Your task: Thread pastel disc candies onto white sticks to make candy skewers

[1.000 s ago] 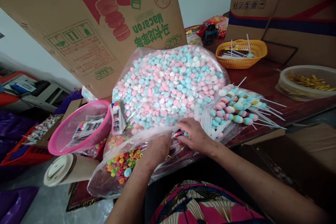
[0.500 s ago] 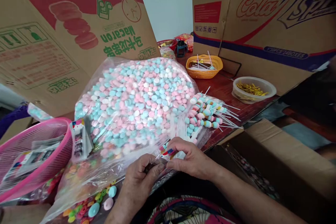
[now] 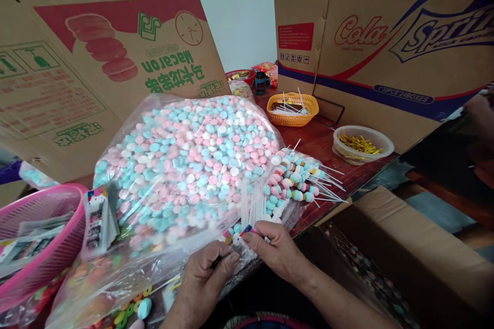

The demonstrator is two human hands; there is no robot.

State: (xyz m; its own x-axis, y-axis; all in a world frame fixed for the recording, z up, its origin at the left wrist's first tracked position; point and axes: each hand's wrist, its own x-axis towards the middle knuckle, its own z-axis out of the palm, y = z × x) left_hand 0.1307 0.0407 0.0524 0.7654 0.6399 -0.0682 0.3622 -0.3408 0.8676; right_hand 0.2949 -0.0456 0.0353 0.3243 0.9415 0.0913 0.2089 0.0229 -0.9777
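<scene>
My left hand [image 3: 203, 280] and my right hand [image 3: 276, 249] meet at the near edge of a big clear bag of pink, blue and white round candies [image 3: 185, 159]. Both pinch a small colourful wrapped piece [image 3: 239, 234] between their fingertips. White sticks [image 3: 252, 203] stand just behind my right hand. A pile of finished candy skewers [image 3: 295, 180] lies to the right of the bag.
A pink basket [image 3: 34, 247] with packets is at the left. An orange basket [image 3: 295, 109] of sticks and a clear bowl of gold ties [image 3: 360, 144] stand on the dark red table. Large cardboard boxes [image 3: 386, 36] wall the back; an open box [image 3: 386, 252] is at lower right.
The view has swung right and up. My hands came off the bag's edge, lifted slightly and closed together on the small colourful piece.
</scene>
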